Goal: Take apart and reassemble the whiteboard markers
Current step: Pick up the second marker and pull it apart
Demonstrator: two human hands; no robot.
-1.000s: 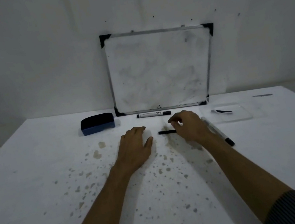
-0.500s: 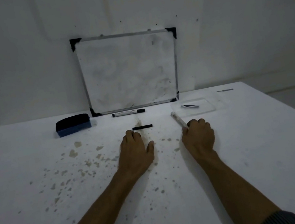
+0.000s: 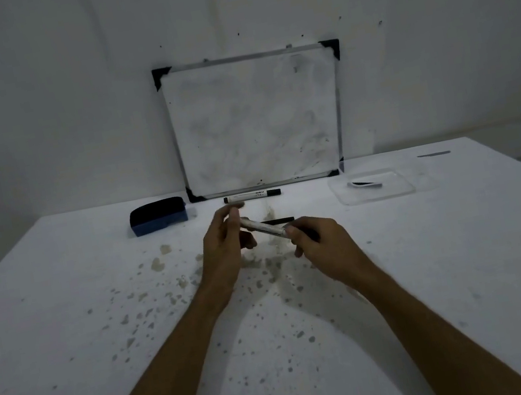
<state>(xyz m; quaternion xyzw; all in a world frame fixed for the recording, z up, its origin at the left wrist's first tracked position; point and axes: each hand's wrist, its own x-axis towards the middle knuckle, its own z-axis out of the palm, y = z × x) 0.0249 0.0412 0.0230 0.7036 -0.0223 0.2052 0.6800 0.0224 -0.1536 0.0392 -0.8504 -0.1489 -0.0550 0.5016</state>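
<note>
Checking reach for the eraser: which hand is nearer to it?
Left. The left hand sits just right of and in front of the blue eraser; the right hand is farther right, both gripping the held marker.

Both ends of the marker (image 3: 262, 227) are buried in the left hand (image 3: 226, 248) and right hand (image 3: 315, 240). Can't read the label on the far marker (image 3: 252, 195), way too small.

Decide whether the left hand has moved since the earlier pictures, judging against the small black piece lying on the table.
Yes. The left hand, flat on the table before, has lifted and now grips the marker beside the black piece.
</note>
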